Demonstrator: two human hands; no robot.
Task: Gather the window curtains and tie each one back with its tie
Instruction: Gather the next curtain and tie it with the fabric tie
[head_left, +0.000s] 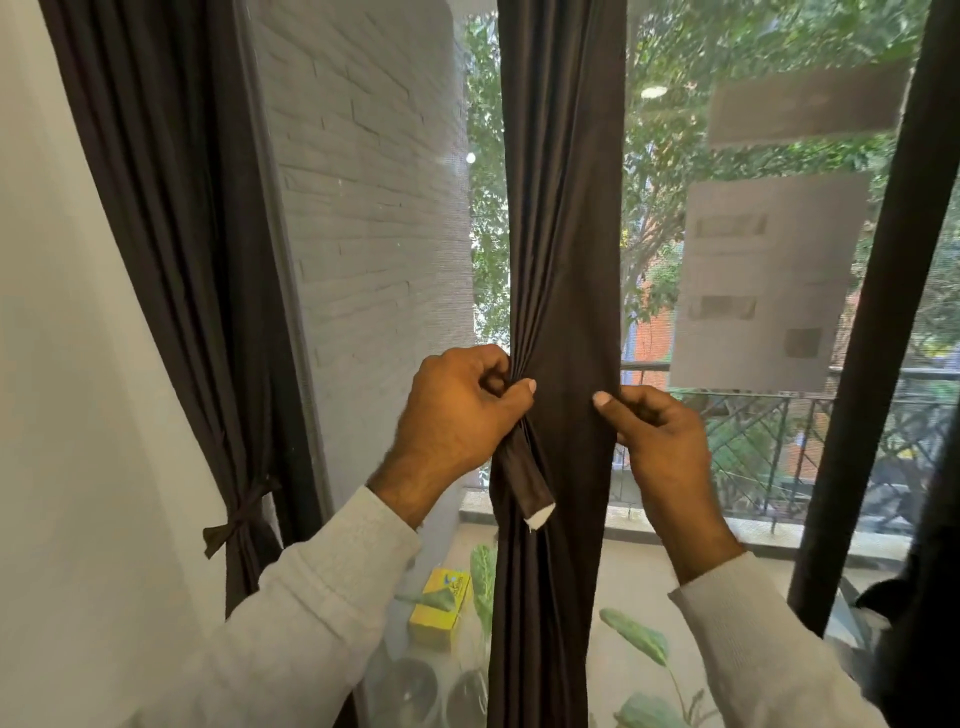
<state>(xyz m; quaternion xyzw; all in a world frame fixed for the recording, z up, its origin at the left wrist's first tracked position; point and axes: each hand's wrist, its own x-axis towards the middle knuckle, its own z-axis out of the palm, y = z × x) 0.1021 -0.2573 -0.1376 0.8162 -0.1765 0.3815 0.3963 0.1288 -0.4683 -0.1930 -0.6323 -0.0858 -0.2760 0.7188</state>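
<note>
Middle curtain (563, 260): dark brown, hanging at centre of view, bunched into a narrow column at mid-height.

Left hand (457, 410): at 9 o'clock of the bunch, fingers curled, thumb pressed over folds, gripping curtain edge together with the tie (527, 480). Tie end hanging free below that hand toward 5 o'clock, tipped with a white patch; not yet wrapped across the front of the curtain.

Right hand (657, 436): at 3 o'clock of the bunch, fingers curled around the curtain's right edge, thumb laid on the front face. Whether it also holds part of the tie: cannot tell.

Left curtain (171, 234): at 9 o'clock, against the white wall (57, 364), already gathered and bound by a knotted tie (234, 522) at 8 o'clock.

Right curtain (883, 322): at 3 o'clock, hanging as a dark strip; binding not visible.

Window (374, 218): mesh screen across the glass. Two papers (769, 280) fixed to it at 2 o'clock, seen from the back, print unreadable.

Yellow box (441, 605): at 6 o'clock beyond the glass, blue-and-white label, lettering too small to read. Green leaves (636, 636) near it. Railing (769, 441) at 4 o'clock outside.
</note>
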